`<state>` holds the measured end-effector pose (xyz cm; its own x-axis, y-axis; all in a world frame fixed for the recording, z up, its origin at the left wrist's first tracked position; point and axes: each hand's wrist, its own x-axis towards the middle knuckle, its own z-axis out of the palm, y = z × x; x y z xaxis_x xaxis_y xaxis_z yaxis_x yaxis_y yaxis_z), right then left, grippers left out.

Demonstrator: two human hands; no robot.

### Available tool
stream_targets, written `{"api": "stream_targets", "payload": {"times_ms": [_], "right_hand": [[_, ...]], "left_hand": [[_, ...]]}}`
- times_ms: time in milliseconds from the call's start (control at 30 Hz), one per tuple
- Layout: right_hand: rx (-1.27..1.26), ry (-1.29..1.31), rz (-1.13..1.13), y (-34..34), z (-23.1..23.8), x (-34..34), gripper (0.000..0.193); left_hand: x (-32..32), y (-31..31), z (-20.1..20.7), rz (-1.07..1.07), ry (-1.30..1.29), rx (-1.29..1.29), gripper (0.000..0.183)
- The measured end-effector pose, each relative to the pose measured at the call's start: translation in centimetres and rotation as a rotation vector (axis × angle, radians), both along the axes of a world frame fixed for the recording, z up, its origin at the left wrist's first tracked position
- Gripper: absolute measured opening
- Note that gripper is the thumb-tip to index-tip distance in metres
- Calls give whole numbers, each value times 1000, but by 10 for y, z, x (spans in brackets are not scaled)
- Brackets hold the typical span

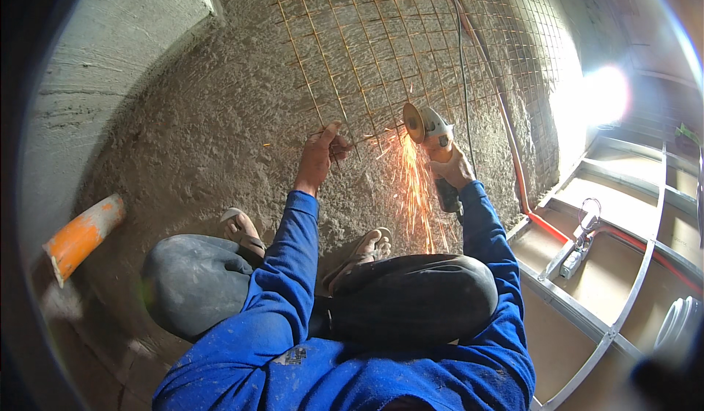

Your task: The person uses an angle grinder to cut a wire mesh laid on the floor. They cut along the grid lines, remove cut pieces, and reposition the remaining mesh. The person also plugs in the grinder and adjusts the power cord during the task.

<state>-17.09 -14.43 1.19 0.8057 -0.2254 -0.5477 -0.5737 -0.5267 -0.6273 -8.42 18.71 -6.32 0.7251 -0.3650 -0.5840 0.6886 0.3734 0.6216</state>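
**Sparks off the mesh**

The person squats on the rough concrete floor point(198, 140), knees wide, both blue sleeves stretched forward. The right hand point(452, 167) is wrapped tight around the body of an angle grinder point(434, 134), fingers fully closed on it. The disc point(413, 123) stands on edge against a wire of the steel mesh point(396, 37) that lies flat on the concrete ahead of the feet. A stream of orange sparks point(414, 184) sprays from the disc back toward the person, falling between the two hands and down to the right sandal point(364, 251).

The left hand point(320, 154) is just to the left of the disc, at the near edge of the mesh. Its fingers are curled down over the wire there, thumb raised, pressing or pinching it; I cannot tell from here whether it truly grips a strand.

A black cable point(462, 59) and a red hose point(506, 125) run across the mesh to the right of the grinder. An orange pipe point(82, 233) lies well off to the left. On the right, a metal frame point(623, 294) sits over pale boards, with a bright lamp point(605, 92) glaring above it.
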Motion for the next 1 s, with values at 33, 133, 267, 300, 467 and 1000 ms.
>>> {"api": "stream_targets", "payload": {"times_ms": [33,133,267,300,467,1000], "right_hand": [[-13,16,-6,0,1,0,83],[143,-9,-33,2,3,0,81],[-5,-18,-3,0,-3,0,76],[-5,-22,-7,-1,-5,0,75],[27,-53,-15,-9,-19,0,75],[-1,41,-18,-4,-5,3,80]], "left_hand": [[0,0,-1,-4,3,-5,49],[1,0,-2,-9,6,-20,50],[0,1,-1,-10,1,-29,51],[0,1,-1,-6,-3,-29,51],[0,-2,-6,19,51,-2,53],[1,1,-6,-32,5,-10,50]]}}
